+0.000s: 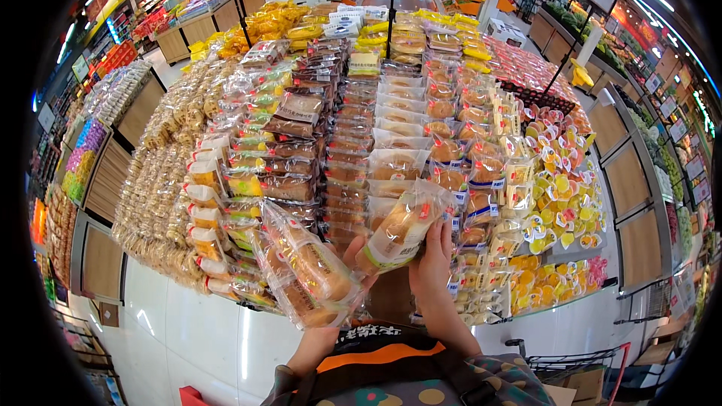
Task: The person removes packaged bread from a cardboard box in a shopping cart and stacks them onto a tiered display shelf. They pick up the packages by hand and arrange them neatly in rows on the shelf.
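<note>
My left hand (356, 259) grips clear-wrapped long bread rolls (316, 265), stacked one over another and tilted to the left in front of my body. The wrappers cover part of that hand. In my right hand (431, 256) is a bagged bread loaf (392, 231) with a printed label, its sealed end pointing up and right. Fingertips of my left hand are close to the lower end of this loaf; whether they touch it I cannot tell. Just beyond are rows of bagged bread (397, 163) and dark-wrapped loaves (290, 163) on the display.
Small wrapped pastries (163, 192) fill the display's left side. Jelly cups (558, 180) are heaped on the right. Thin black sign posts (390, 17) rise from the display. A shopping cart (575, 363) stands behind me at right, on white floor tiles (186, 327).
</note>
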A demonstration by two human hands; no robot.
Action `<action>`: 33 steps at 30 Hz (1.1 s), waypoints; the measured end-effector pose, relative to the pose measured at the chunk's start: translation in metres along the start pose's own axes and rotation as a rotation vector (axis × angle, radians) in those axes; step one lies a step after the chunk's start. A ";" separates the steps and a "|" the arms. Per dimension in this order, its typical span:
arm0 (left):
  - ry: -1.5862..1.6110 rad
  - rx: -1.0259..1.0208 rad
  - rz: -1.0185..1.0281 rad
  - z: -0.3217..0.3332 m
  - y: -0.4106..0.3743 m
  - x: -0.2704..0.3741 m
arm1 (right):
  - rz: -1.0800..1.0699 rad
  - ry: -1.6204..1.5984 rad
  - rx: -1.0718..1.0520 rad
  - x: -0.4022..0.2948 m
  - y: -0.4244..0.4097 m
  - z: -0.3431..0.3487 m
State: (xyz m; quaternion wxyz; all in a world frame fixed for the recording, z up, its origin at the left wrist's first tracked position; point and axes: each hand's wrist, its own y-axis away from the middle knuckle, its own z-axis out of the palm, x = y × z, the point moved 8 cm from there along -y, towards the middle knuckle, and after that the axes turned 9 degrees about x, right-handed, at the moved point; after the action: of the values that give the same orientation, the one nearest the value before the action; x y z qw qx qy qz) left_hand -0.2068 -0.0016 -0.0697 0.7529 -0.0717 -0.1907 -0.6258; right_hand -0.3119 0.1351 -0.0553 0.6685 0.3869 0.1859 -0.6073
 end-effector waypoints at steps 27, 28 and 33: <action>0.284 0.139 0.016 0.004 -0.012 0.013 | -0.042 0.014 0.113 -0.002 0.001 -0.004; 0.271 0.108 0.029 0.019 -0.011 0.018 | -0.053 0.025 0.091 -0.003 0.001 -0.005; 0.224 0.103 0.099 0.026 -0.011 0.029 | -0.115 -0.124 0.118 -0.012 0.010 -0.004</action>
State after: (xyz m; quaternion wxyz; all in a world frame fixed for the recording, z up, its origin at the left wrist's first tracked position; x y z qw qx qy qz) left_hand -0.2180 -0.0215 -0.0360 0.8021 0.0281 -0.1338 -0.5813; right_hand -0.3035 0.1456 -0.0467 0.6186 0.3759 0.1298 -0.6776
